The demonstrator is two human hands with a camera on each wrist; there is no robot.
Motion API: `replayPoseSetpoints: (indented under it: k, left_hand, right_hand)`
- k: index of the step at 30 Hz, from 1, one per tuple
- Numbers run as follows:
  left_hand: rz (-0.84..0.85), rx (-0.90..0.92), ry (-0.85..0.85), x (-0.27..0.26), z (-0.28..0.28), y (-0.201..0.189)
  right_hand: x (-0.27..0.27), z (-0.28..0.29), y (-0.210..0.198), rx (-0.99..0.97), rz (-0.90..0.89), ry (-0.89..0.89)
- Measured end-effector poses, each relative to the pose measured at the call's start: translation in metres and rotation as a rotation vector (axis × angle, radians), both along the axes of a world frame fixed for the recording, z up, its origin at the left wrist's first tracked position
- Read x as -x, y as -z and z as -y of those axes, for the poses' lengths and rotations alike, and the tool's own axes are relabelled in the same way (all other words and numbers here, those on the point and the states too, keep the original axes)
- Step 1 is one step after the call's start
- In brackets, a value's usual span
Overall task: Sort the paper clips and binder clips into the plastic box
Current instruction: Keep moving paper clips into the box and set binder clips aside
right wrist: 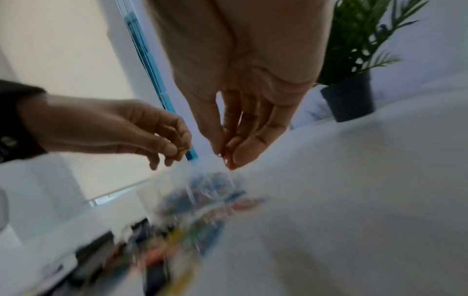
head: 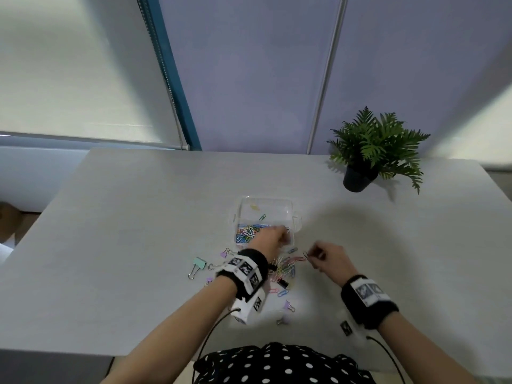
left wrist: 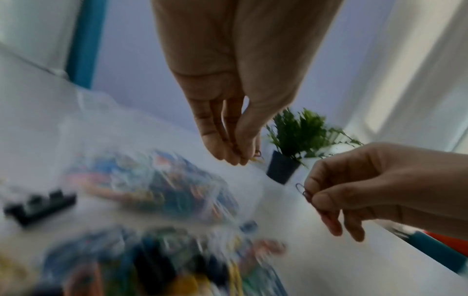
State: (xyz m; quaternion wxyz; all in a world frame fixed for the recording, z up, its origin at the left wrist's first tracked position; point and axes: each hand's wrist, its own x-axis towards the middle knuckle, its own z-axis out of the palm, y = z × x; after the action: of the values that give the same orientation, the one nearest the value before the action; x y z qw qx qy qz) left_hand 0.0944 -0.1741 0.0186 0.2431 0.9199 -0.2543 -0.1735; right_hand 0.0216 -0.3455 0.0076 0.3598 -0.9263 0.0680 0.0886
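A clear plastic box (head: 288, 206) stands mid-table, and its near compartment holds several coloured paper clips (head: 248, 232). My left hand (head: 284, 234) hovers over that compartment's right end. In the left wrist view the left hand (left wrist: 240, 158) pinches small clips (left wrist: 256, 155) at its fingertips. My right hand (head: 309, 256) is just right of the loose clip pile (head: 285, 268) and pinches one paper clip (left wrist: 302, 190) between thumb and forefinger. Binder clips lie around the pile: a mint one (head: 199, 263), a purple one (head: 288, 304) and a black one (head: 282, 284).
A potted fern (head: 374, 151) stands at the table's back right. Walls and a window blind close the far side. The grey table (head: 138, 217) ends in a near edge by my body. Both wrist views are motion-blurred near the table.
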Motion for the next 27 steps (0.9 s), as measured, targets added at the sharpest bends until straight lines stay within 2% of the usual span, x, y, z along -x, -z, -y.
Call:
replayPoseSetpoints:
  k: [5, 11, 15, 18, 24, 27]
  left_hand:
    - [0.082, -0.042, -0.106, -0.041, -0.029, -0.011]
    - [0.084, -0.017, -0.162, -0.043, -0.041, -0.003]
    - [0.072, 0.089, -0.383, -0.051, -0.057, 0.000]
    - [0.114, 0.081, -0.431, -0.066, -0.067, -0.004]
    - [0.023, -0.111, -0.142, -0.106, -0.052, 0.001]
    - [0.007, -0.225, -0.061, -0.119, -0.034, 0.001]
  right_hand:
    - [-0.057, -0.039, -0.022, -0.277, 0.091, 0.044]
    - [-0.072, -0.036, -0.016, -0.282, 0.091, 0.094]
    - [-0.069, -0.019, -0.010, -0.184, 0.059, 0.081]
    - [-0.095, -0.022, -0.013, -0.047, 0.061, -0.017]
    - [-0.152, -0.059, -0.013, 0.344, -0.040, -0.400]
    - [-0.162, -0.075, -0.003, 0.493, -0.111, -0.505]
